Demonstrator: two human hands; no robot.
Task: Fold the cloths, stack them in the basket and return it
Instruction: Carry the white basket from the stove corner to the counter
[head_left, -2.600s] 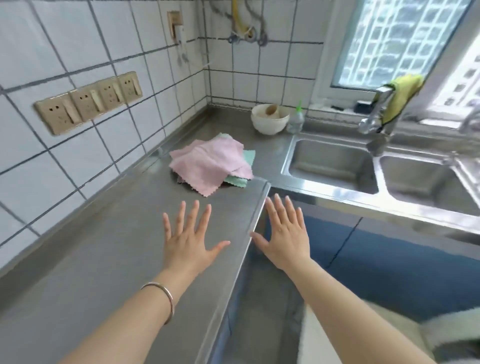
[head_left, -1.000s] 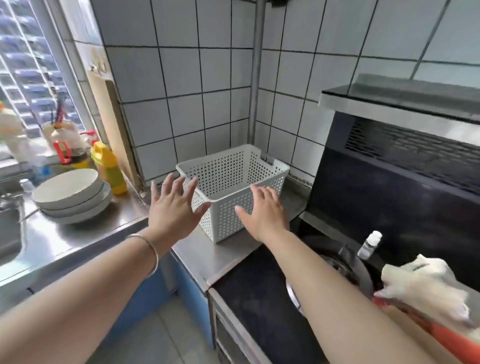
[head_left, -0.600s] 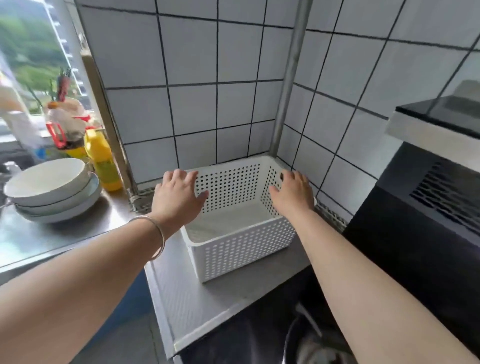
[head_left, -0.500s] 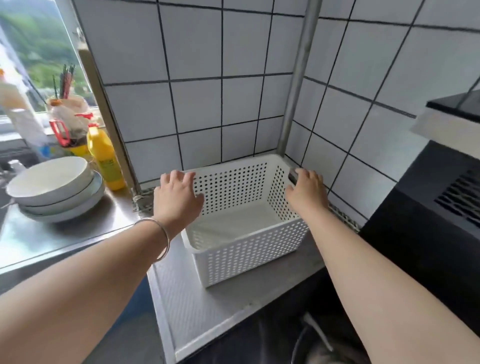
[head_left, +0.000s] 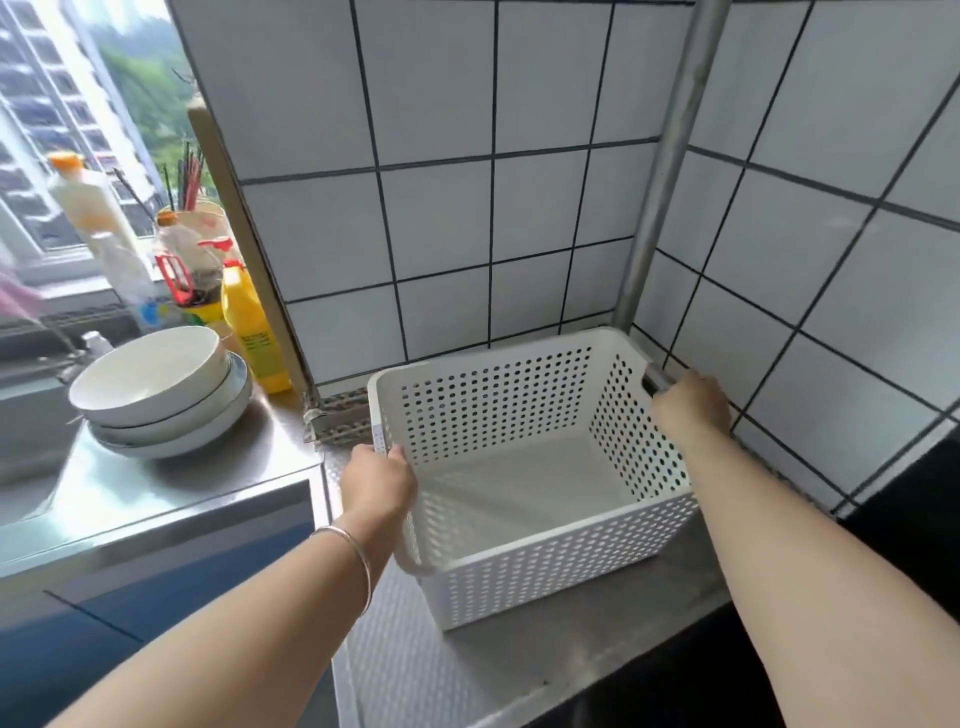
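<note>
Where basket (head_left: 524, 525) sits, pipe (head_left: 670, 156) behind, bowls (head_left: 156, 395) left.

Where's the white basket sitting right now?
The white basket sits right of centre in the head view, on the steel counter in the tiled corner beside the metal pipe, held at both ends by the left hand and right hand.

One head-worn view looks forward and down, close over the counter (head_left: 519, 670) corner (wide-angle).

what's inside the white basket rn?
Nothing visible: the white basket shows a bare floor. Left hand and right hand grip its side rims. Near wall hides the front floor strip.
</note>
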